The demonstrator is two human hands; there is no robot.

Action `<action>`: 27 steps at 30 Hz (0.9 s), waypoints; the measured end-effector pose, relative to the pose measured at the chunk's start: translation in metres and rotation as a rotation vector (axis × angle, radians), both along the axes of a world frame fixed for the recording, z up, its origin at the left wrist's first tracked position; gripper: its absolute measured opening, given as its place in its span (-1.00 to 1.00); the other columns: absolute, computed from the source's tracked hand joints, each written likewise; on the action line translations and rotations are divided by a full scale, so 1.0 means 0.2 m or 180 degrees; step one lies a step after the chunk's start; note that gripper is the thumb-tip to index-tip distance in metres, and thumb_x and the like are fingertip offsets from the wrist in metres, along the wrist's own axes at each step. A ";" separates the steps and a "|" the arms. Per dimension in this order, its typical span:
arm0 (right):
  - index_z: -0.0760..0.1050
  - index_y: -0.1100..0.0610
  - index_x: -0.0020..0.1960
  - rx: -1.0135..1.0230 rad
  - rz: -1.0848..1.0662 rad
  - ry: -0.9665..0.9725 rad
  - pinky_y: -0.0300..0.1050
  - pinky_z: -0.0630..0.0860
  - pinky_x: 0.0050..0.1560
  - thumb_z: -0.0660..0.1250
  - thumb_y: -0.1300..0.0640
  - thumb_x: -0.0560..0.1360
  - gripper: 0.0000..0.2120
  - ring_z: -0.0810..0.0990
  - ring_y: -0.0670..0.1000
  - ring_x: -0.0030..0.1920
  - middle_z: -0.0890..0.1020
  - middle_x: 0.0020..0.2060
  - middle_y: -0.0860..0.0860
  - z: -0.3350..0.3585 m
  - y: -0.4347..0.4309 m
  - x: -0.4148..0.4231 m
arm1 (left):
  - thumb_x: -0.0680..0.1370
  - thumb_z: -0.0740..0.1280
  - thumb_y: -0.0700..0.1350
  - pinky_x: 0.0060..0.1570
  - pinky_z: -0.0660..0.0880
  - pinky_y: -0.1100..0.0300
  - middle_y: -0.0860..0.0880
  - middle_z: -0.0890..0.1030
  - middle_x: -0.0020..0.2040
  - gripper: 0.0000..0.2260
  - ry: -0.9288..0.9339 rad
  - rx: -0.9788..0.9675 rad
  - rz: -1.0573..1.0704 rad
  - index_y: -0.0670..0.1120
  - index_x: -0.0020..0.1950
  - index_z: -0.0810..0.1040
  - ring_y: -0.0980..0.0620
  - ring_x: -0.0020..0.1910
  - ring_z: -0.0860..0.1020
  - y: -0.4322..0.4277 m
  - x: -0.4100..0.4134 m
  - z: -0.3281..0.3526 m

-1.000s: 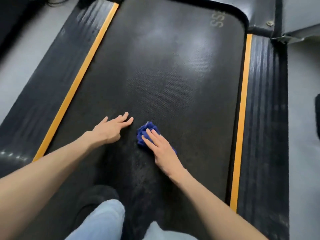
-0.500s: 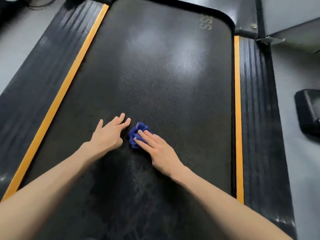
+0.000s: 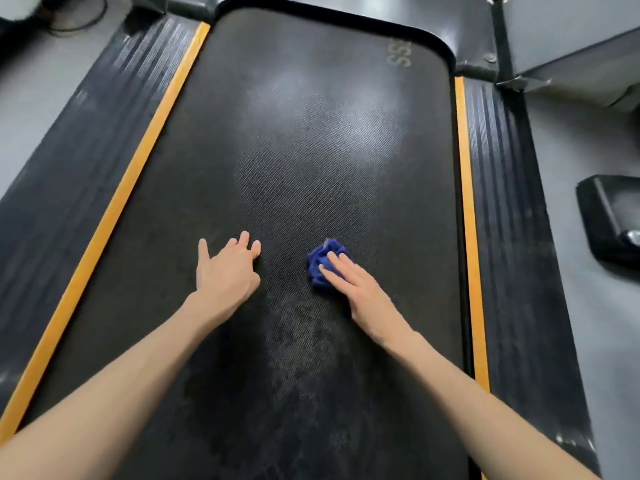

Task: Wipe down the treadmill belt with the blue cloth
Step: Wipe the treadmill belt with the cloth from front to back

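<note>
The black treadmill belt (image 3: 311,133) runs away from me between two orange strips. A crumpled blue cloth (image 3: 320,261) lies on the belt right of its middle. My right hand (image 3: 356,289) presses flat on the cloth with straight fingers, covering its near half. My left hand (image 3: 225,271) rests on the bare belt to the left of the cloth, fingers spread and straight, holding nothing. A pale dusty smear shows down the belt's centre.
Ribbed black side rails (image 3: 509,237) flank the belt, edged by orange strips (image 3: 465,202). A grey frame post (image 3: 509,46) stands at the far right. A black foot-like object (image 3: 613,220) sits on the grey floor to the right.
My right hand has slid the cloth to the right, away from my left hand, opening a gap between them. The view has shifted forward; my knees are out of sight.
</note>
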State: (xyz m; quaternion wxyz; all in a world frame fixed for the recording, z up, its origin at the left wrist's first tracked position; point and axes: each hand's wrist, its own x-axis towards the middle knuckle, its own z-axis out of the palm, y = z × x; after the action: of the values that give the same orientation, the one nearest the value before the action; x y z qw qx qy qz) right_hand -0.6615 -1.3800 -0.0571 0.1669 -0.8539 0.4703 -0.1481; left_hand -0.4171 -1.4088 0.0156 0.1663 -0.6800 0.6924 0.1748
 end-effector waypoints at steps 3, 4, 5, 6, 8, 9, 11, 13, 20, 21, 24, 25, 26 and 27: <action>0.32 0.18 0.40 0.0233 -0.1612 -0.0282 0.06 0.12 0.46 0.20 0.51 0.35 -0.35 0.16 0.09 0.46 0.27 0.43 0.11 0.03 -0.10 -0.18 | 0.48 0.17 -0.18 0.44 -0.09 -0.16 -0.02 0.01 0.54 -0.38 0.0081 -0.0062 -0.0048 -0.01 0.52 0.06 0.02 0.48 0.13 0.02 0.00 -0.01; 0.29 0.17 0.43 0.0298 -0.2079 -0.0315 0.00 0.06 0.48 0.21 0.52 0.36 -0.34 0.11 0.04 0.47 0.24 0.45 0.09 0.03 -0.11 -0.16 | 0.48 0.17 -0.18 0.44 -0.08 -0.15 -0.02 0.01 0.54 -0.38 0.0087 -0.0062 -0.0069 -0.02 0.52 0.05 0.02 0.47 0.14 0.02 0.00 -0.01; 0.28 0.19 0.43 0.0308 -0.2270 -0.0348 -0.04 0.03 0.48 0.18 0.52 0.37 -0.35 0.10 0.06 0.48 0.23 0.45 0.10 0.05 -0.09 -0.10 | 0.48 0.16 -0.18 0.45 -0.07 -0.14 -0.02 0.01 0.54 -0.39 0.0087 -0.0043 -0.0065 -0.02 0.52 0.06 0.02 0.47 0.15 0.02 0.00 -0.01; 0.30 0.22 0.41 0.0266 -0.2113 -0.0369 -0.03 0.07 0.47 0.13 0.50 0.37 -0.38 0.15 0.11 0.47 0.27 0.43 0.13 0.05 -0.06 -0.02 | 0.50 0.14 -0.19 0.45 -0.07 -0.14 -0.01 0.01 0.54 -0.40 0.0090 -0.0008 -0.0038 -0.01 0.52 0.06 0.02 0.46 0.18 0.01 0.00 0.00; 0.38 0.24 0.35 0.0200 -0.0922 -0.0286 0.00 0.14 0.44 0.01 0.37 0.35 -0.42 0.23 0.15 0.42 0.34 0.38 0.17 0.03 0.06 0.06 | 0.51 0.11 -0.21 0.45 -0.08 -0.14 0.00 0.02 0.54 -0.42 0.0093 0.0009 0.0017 0.00 0.52 0.07 0.02 0.45 0.20 0.00 -0.01 0.00; 0.39 0.23 0.35 0.0200 -0.0236 -0.0138 -0.04 0.12 0.44 -0.04 0.32 0.34 -0.39 0.24 0.12 0.41 0.34 0.38 0.16 0.02 0.09 0.05 | 0.51 0.10 -0.23 0.44 -0.08 -0.14 0.00 0.02 0.54 -0.43 0.0093 -0.0001 0.0012 0.00 0.52 0.08 0.02 0.45 0.20 0.00 0.00 0.00; 0.39 0.21 0.36 0.0048 0.0359 0.0060 -0.08 0.11 0.43 -0.07 0.32 0.33 -0.38 0.24 0.12 0.41 0.33 0.39 0.14 0.03 0.03 -0.11 | 0.50 0.09 -0.25 0.44 -0.07 -0.14 0.00 0.01 0.54 -0.41 0.0155 0.0043 -0.0035 0.00 0.52 0.07 0.02 0.45 0.19 0.00 0.01 0.01; 0.36 0.22 0.37 0.0092 -0.0352 0.0054 -0.03 0.11 0.44 0.00 0.42 0.37 -0.41 0.22 0.19 0.43 0.30 0.41 0.16 0.04 -0.07 -0.27 | 0.49 0.08 -0.28 0.45 -0.06 -0.13 0.01 -0.03 0.55 -0.39 0.0305 0.0171 0.0010 0.02 0.52 0.06 0.00 0.48 0.14 0.00 0.03 0.02; 0.33 0.26 0.38 0.0080 -0.1663 -0.0313 0.05 0.11 0.43 0.14 0.48 0.29 -0.34 0.18 0.20 0.44 0.28 0.42 0.20 0.03 -0.10 0.08 | 0.48 0.11 -0.26 0.44 0.01 -0.13 0.00 -0.01 0.55 -0.38 0.0280 0.0150 0.0016 0.03 0.52 0.08 -0.03 0.48 0.16 -0.02 0.03 0.00; 0.32 0.22 0.40 0.0158 -0.0967 -0.0213 0.04 0.10 0.43 0.15 0.47 0.29 -0.33 0.16 0.15 0.45 0.27 0.43 0.16 0.03 -0.04 0.16 | 0.49 0.12 -0.25 0.44 0.02 -0.13 0.00 0.00 0.55 -0.39 0.0244 0.0115 0.0012 0.04 0.51 0.09 -0.03 0.47 0.18 -0.02 0.03 0.00; 0.39 0.22 0.35 -0.0017 0.0085 -0.0019 0.04 0.18 0.41 0.12 0.41 0.31 -0.40 0.28 0.18 0.40 0.36 0.38 0.18 0.02 -0.02 0.07 | 0.49 0.12 -0.26 0.45 -0.01 -0.13 0.00 0.02 0.54 -0.40 0.0239 0.0096 0.0040 0.06 0.51 0.11 -0.06 0.46 0.20 -0.03 0.03 0.00; 0.40 0.24 0.34 0.0015 -0.0192 -0.0074 0.02 0.17 0.41 0.11 0.42 0.32 -0.42 0.29 0.20 0.39 0.36 0.37 0.20 0.02 -0.06 -0.03 | 0.49 0.11 -0.27 0.45 -0.03 -0.13 0.00 0.03 0.54 -0.40 0.0245 0.0108 0.0069 0.07 0.51 0.11 -0.06 0.46 0.20 -0.03 0.03 0.00; 0.38 0.25 0.35 0.0078 -0.0666 -0.0145 0.00 0.13 0.42 0.11 0.45 0.34 -0.43 0.27 0.22 0.40 0.34 0.38 0.21 0.02 -0.10 -0.13 | 0.49 0.11 -0.28 0.45 -0.03 -0.12 0.00 0.03 0.54 -0.39 0.0248 0.0120 0.0092 0.08 0.51 0.11 -0.06 0.46 0.21 -0.03 0.03 0.00; 0.33 0.25 0.38 0.0129 -0.1188 -0.0188 -0.03 0.07 0.44 0.14 0.48 0.37 -0.42 0.21 0.22 0.44 0.28 0.41 0.20 0.04 -0.16 -0.23 | 0.48 0.11 -0.28 0.45 -0.03 -0.12 0.00 0.04 0.54 -0.38 0.0262 0.0116 0.0098 0.08 0.51 0.11 -0.07 0.45 0.22 -0.03 0.04 -0.01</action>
State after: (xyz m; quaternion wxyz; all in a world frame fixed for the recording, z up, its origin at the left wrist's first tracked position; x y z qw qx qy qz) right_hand -0.7073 -1.4118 -0.0493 0.1675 -0.7435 0.6183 -0.1919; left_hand -0.4096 -1.4146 0.0146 0.1473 -0.6797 0.6848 0.2178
